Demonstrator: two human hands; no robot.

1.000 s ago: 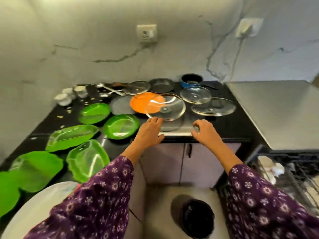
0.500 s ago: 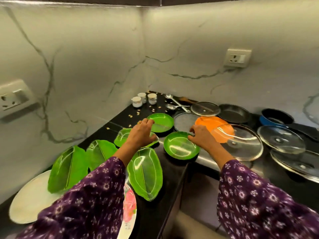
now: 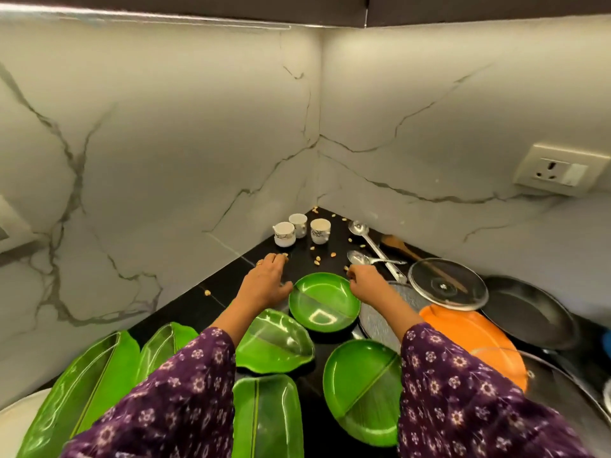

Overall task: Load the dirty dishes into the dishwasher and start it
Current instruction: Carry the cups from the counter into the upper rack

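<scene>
A round green plate (image 3: 324,300) lies on the black counter (image 3: 198,309) toward the corner. My left hand (image 3: 264,282) rests at its left rim, fingers spread, thumb against the edge. My right hand (image 3: 367,282) is at its right rim with fingers curled over the edge. A second round green plate (image 3: 362,388) and several leaf-shaped green plates (image 3: 274,342) lie nearer to me. Three small white cups (image 3: 299,228) stand in the corner. Two steel ladles (image 3: 370,246) lie behind the plate.
A glass lid (image 3: 446,284) rests over a wooden spatula at the right, with an orange plate (image 3: 472,335), a dark pan (image 3: 529,312) and a steel plate (image 3: 377,319) beside it. Food crumbs are scattered on the counter. Marble walls meet at the corner; a wall socket (image 3: 558,170) sits right.
My view has swung left toward the corner. Both hands moved from the nearer plates to the far round green plate, one at each side of its rim.
</scene>
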